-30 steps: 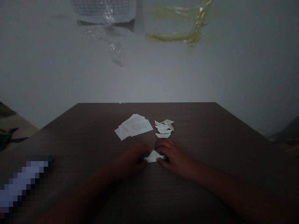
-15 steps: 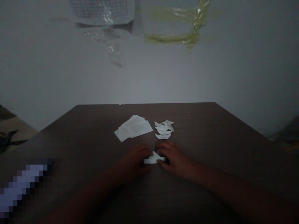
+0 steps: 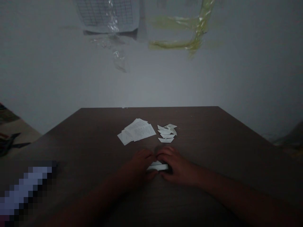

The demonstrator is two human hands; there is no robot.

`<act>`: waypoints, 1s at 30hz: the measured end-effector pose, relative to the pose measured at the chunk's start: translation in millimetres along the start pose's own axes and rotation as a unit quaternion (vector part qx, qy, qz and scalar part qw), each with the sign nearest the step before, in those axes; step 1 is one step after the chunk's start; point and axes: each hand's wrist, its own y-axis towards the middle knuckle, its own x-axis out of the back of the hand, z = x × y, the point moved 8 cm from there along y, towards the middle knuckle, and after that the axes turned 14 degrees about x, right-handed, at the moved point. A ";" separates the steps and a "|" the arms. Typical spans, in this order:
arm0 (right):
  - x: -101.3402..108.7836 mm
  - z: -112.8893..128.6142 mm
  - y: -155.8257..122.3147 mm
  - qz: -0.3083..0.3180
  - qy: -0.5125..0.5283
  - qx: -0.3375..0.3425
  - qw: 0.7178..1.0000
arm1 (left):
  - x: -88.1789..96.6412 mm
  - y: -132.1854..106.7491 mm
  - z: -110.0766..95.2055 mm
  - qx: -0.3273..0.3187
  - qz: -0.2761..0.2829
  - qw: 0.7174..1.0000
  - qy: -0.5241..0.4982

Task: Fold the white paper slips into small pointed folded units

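A small folded piece of white paper (image 3: 159, 166) lies between my two hands near the middle of the table. My left hand (image 3: 143, 165) grips its left end, fingertips on the far side and thumb at the near edge. From the other side my right hand (image 3: 176, 165) has its fingers curled round the right part, with the thumb low at the front. The fingers cover much of the paper's upper fold. Just beyond the hands is a small pile of folded paper pieces (image 3: 167, 136). Left of that pile, printed paper sheets (image 3: 137, 130) lie fanned out.
The brown table (image 3: 201, 126) meets a pale wall (image 3: 151, 85). A gridded sheet (image 3: 106, 14) and yellowish tape (image 3: 175, 45) are stuck on the wall. A blurred-out oblong thing (image 3: 26, 186) lies at the table's left.
My fingertips have drawn closer together over the paper, hiding the peak that stuck up before. Both thumbs have moved to its near edge. The whole view has shifted slightly downward.
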 end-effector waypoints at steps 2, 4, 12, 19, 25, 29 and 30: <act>-0.8 2.4 0.2 -0.002 0.001 0.000 1.000 | -0.1 -1.3 -1.2 -0.001 0.007 1.000 -0.008; -2.2 0.9 -1.0 -0.002 -0.008 -0.014 1.000 | -1.5 -1.2 -0.4 -0.001 0.017 1.000 -0.003; -6.6 -8.4 -5.1 0.016 -0.074 -0.018 0.997 | -1.7 5.2 7.9 0.016 0.025 0.999 -0.018; -3.2 0.9 -0.8 0.027 -0.115 0.006 0.993 | -2.3 2.9 5.5 0.030 0.025 0.999 -0.018; -3.2 -8.8 -1.7 0.005 -0.066 -0.033 0.997 | -2.7 2.8 4.2 0.021 0.020 1.000 0.011; -4.9 -12.3 -2.6 0.000 -0.051 -0.048 0.998 | -3.0 2.8 -1.6 0.014 0.018 0.998 0.055; -4.9 -11.6 -2.6 0.000 -0.049 -0.046 0.998 | -4.3 3.3 -3.7 0.009 0.023 0.997 0.069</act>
